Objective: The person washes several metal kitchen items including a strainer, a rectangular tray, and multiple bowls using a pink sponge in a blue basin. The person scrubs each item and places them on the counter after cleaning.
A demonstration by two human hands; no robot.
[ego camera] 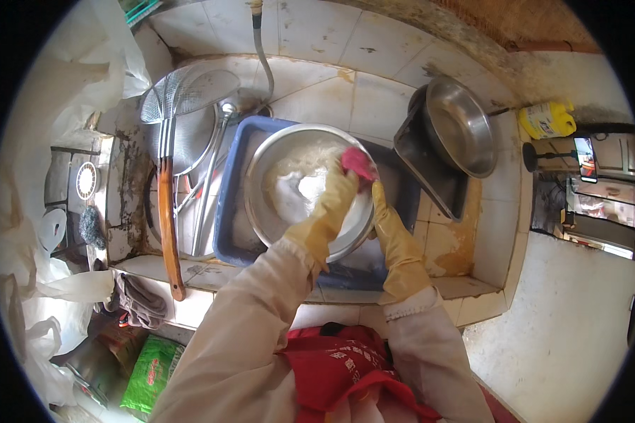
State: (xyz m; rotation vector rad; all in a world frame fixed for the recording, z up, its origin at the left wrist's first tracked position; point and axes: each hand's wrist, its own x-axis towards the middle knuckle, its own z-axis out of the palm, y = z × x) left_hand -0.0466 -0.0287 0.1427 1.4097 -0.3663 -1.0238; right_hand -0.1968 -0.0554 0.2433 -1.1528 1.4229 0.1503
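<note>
A round stainless steel basin (291, 198) sits tilted or level, I cannot tell which, over a blue plastic tub (233, 211) of cloudy water. Inside it is some foamy, whitish water. My left hand (333, 203), in a yellow rubber glove, presses a pink cloth or scrubbing pad (358, 163) against the basin's inner right wall near the rim. The right hand (394, 227), gloved the same way, grips the basin's right rim, thumb up; its other fingers are hidden behind the wall.
Left in the tiled sink (317, 100) stand a wire skimmer (166, 211) with a wooden handle, strainers and a metal ladle. On the right a steel bowl (463, 127) leans over a dark rectangular pan (428, 164). A grey hose (264, 63) hangs behind; a yellow jug (547, 120) stands beyond the right wall.
</note>
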